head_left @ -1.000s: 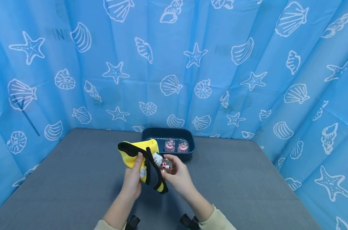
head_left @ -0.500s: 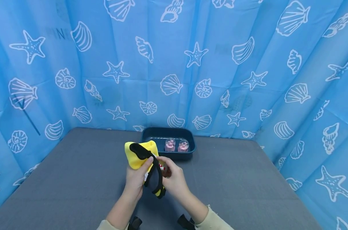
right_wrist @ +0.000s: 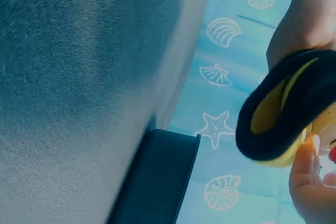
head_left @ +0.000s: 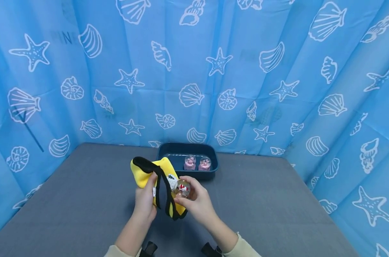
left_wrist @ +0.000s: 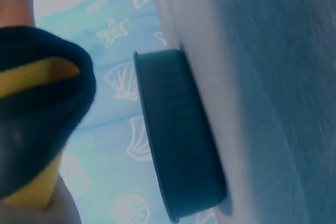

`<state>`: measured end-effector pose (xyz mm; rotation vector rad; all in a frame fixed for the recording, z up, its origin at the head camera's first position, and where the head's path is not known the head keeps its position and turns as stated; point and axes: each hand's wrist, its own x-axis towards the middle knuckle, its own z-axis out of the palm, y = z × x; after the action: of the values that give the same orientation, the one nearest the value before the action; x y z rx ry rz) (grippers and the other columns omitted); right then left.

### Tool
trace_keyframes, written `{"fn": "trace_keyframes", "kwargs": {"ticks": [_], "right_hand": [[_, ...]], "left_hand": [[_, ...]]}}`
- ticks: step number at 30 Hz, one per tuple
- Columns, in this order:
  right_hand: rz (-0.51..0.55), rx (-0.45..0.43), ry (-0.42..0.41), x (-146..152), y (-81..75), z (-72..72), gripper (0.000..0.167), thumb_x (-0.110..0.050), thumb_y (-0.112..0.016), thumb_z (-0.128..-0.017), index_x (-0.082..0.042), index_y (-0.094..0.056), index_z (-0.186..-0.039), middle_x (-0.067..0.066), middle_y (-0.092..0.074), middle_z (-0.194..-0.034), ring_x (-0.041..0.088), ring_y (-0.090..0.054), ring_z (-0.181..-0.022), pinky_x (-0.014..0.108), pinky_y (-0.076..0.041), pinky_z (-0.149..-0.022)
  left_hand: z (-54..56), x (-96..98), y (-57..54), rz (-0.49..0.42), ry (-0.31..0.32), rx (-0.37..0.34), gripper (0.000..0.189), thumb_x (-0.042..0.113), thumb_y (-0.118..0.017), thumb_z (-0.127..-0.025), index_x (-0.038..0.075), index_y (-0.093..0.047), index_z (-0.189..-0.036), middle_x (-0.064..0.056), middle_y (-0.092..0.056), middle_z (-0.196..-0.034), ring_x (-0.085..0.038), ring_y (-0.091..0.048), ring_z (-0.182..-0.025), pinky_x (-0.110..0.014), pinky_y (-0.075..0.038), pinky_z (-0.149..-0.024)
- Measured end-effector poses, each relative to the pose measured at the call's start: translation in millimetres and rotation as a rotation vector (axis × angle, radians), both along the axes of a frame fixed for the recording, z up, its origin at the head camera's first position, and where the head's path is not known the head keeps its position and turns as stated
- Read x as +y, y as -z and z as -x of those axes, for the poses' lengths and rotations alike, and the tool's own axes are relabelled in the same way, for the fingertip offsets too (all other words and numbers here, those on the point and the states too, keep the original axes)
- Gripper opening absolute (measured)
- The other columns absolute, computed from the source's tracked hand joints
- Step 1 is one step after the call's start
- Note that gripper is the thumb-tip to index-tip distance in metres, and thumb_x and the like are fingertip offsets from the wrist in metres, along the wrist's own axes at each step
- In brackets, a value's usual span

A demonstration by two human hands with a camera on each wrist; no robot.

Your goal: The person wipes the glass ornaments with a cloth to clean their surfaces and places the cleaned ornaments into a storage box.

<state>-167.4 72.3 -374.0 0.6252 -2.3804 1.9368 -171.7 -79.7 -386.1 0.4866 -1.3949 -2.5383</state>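
Observation:
A yellow cloth with black edging point(head_left: 166, 166) is held up over the table in my left hand point(head_left: 145, 200), thumb on its near face. My right hand point(head_left: 199, 200) grips a small snow globe point(head_left: 183, 188) with a red and white figure inside its clear dome. The globe sits right against the cloth's right side. Beside the dome shows a white part with a dark green mark point(head_left: 172, 181), partly covered by the black edging. In the right wrist view, fingertips point(right_wrist: 304, 163) pinch the globe next to the folded cloth point(right_wrist: 270, 114). The left wrist view has the cloth point(left_wrist: 39, 184) at its left edge.
Behind the hands, a dark blue tray point(head_left: 213, 171) stands on the grey table point(head_left: 262, 203) near its back edge. Two pink-based snow globes point(head_left: 190, 162) stand in its right part. A blue curtain with white shells and starfish point(head_left: 194, 71) encloses the back and sides.
Half a second ago the cloth covered most of the globe; now the cloth has shifted left and the dome shows. Both hands have kept hold. The tray and its globes stay put.

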Motion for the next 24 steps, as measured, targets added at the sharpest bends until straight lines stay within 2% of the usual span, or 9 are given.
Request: {"fn": "trace_keyframes", "kwargs": {"ticks": [4,7,10,13,16,18,21,24], "right_hand": [[0.003,0.027,0.013,4,-1.9,2.3,0.053,0.009,-0.069,-0.084,-0.003,-0.053,-0.133,0.02,-0.058,-0.12,0.025,-0.061,-0.085,0.026,-0.056,-0.077],[-0.024,0.094,0.058,4,-3.3,4.6,0.054,0.014,-0.068,-0.082,-0.004,-0.056,-0.132,0.019,-0.058,-0.121,0.024,-0.059,-0.082,0.023,-0.055,-0.074],[-0.051,0.21,0.101,2,-2.9,6.4,0.053,0.019,-0.066,-0.079,-0.004,-0.06,-0.127,0.015,-0.06,-0.118,0.022,-0.056,-0.079,0.022,-0.053,-0.07],[-0.085,0.363,0.107,0,0.1,6.7,0.05,0.019,-0.068,-0.078,-0.003,-0.063,-0.123,0.012,-0.06,-0.116,0.022,-0.053,-0.079,0.028,-0.052,-0.068],[-0.108,0.459,0.07,-3,4.3,5.1,0.048,0.013,-0.07,-0.081,-0.002,-0.06,-0.126,0.012,-0.059,-0.12,0.024,-0.055,-0.084,0.032,-0.053,-0.071],[-0.096,0.439,0.023,-4,4.9,2.2,0.049,0.006,-0.07,-0.085,-0.002,-0.057,-0.131,0.013,-0.057,-0.125,0.025,-0.056,-0.091,0.032,-0.053,-0.077],[-0.083,0.335,-0.019,-6,2.1,-2.6,0.051,0.001,-0.064,-0.091,-0.003,-0.049,-0.139,0.014,-0.052,-0.132,0.028,-0.055,-0.105,0.031,-0.052,-0.085],[-0.081,0.219,-0.02,-7,-1.9,-6.4,0.051,-0.006,-0.059,-0.096,-0.002,-0.041,-0.144,0.016,-0.051,-0.132,0.028,-0.054,-0.103,0.03,-0.052,-0.084]], "left_hand": [[0.2,-4.1,-5.1,0.003,0.059,0.026,0.05,0.038,-0.061,-0.096,0.008,-0.041,-0.13,0.002,-0.057,-0.108,-0.007,-0.061,-0.094,-0.022,-0.052,-0.084],[-0.9,-5.3,-8.0,0.053,0.089,0.06,0.049,0.04,-0.061,-0.095,0.01,-0.043,-0.129,0.003,-0.056,-0.109,-0.008,-0.057,-0.098,-0.022,-0.049,-0.086],[-2.8,-3.8,-8.3,0.125,0.137,0.111,0.045,0.035,-0.061,-0.096,0.009,-0.044,-0.129,0.003,-0.056,-0.108,-0.012,-0.054,-0.099,-0.024,-0.047,-0.087],[-4.7,0.2,-7.7,0.209,0.174,0.16,0.043,0.021,-0.065,-0.095,0.005,-0.044,-0.128,-0.001,-0.056,-0.107,-0.015,-0.054,-0.098,-0.027,-0.047,-0.089],[-5.1,3.7,-6.1,0.245,0.145,0.169,0.045,0.011,-0.07,-0.089,0.001,-0.046,-0.125,-0.003,-0.058,-0.104,-0.016,-0.056,-0.096,-0.029,-0.048,-0.089],[-5.6,4.8,-5.6,0.249,0.098,0.163,0.045,0.009,-0.072,-0.088,0.001,-0.048,-0.125,-0.002,-0.06,-0.104,-0.015,-0.058,-0.096,-0.029,-0.048,-0.089],[-7.3,5.4,-5.9,0.253,0.031,0.164,0.044,0.009,-0.072,-0.088,0.0,-0.049,-0.125,-0.002,-0.061,-0.104,-0.015,-0.059,-0.095,-0.028,-0.049,-0.088],[-9.8,7.1,-7.1,0.262,-0.015,0.177,0.043,0.008,-0.071,-0.089,-0.001,-0.05,-0.124,-0.002,-0.062,-0.103,-0.014,-0.06,-0.092,-0.026,-0.05,-0.086]]}}
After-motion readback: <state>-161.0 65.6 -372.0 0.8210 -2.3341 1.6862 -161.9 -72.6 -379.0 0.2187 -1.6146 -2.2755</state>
